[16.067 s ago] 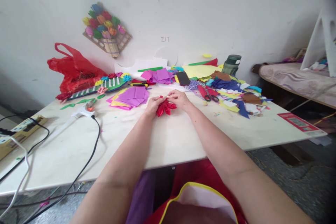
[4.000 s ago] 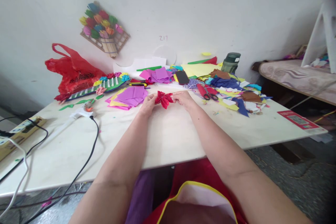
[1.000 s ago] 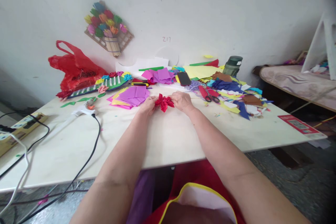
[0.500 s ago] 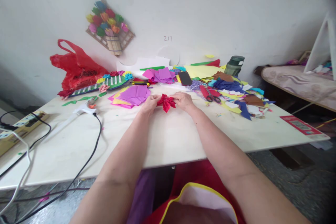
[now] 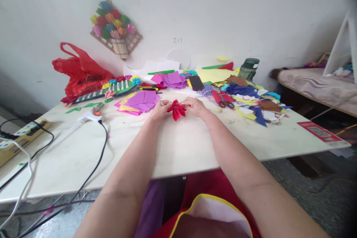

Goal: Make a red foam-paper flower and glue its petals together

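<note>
Your left hand (image 5: 161, 110) and right hand (image 5: 194, 107) pinch the red flower (image 5: 176, 112) from both sides, just right of the purple sheets (image 5: 142, 100). Looks super light, soft and easy to tear, so I'd pinch near its middle.

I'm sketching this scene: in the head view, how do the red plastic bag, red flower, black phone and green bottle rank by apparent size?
1. Red plastic bag: clearly largest.
2. Green bottle and red flower: too alike to rank.
3. Black phone: smallest.
</note>
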`<state>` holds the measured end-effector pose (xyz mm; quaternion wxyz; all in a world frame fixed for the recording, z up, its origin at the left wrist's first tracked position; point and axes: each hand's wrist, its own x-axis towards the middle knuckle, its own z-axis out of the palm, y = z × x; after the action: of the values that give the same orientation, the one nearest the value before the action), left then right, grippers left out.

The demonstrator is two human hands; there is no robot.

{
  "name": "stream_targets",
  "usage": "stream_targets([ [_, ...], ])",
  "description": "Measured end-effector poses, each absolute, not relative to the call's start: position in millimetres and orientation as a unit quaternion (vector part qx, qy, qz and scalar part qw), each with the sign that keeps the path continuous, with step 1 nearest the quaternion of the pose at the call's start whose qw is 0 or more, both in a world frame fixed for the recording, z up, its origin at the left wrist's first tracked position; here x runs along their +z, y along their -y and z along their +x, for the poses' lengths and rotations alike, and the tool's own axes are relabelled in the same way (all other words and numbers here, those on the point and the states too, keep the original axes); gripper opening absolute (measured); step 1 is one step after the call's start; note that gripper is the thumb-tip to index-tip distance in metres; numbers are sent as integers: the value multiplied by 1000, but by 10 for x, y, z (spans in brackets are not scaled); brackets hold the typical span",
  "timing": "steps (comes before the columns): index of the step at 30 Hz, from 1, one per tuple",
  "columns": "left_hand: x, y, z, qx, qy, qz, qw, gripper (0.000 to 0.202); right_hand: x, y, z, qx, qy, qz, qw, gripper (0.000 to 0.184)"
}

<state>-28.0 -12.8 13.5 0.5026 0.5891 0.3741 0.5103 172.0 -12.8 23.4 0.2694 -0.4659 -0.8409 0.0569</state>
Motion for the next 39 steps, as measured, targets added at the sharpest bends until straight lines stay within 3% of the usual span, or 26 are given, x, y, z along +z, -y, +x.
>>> stream_targets([
  [8, 136, 116, -275, 518, -369, 605, 479, 28, 226, 131, 1685, 78, 815, -435, 375, 29],
  [13, 116, 123, -282, 506, -362, 592, 512, 31, 199, 121, 1691, 183, 779, -466, 378, 20],
  [20, 118, 108, -294, 489, -366, 590, 528, 40, 179, 108, 1716, 337, 737, -449, 377, 32],
  [26, 141, 135, -285, 484, -373, 590, 528, 35, 205, 138, 1711, 334, 737, -454, 373, 29],
  [32, 102, 97, -279, 483, -381, 580, 534, 32, 178, 77, 1736, 292, 781, -412, 367, 38],
  [39, 45, 84, -293, 484, -376, 566, 551, 37, 209, 83, 1711, 220, 829, -419, 298, 37],
])
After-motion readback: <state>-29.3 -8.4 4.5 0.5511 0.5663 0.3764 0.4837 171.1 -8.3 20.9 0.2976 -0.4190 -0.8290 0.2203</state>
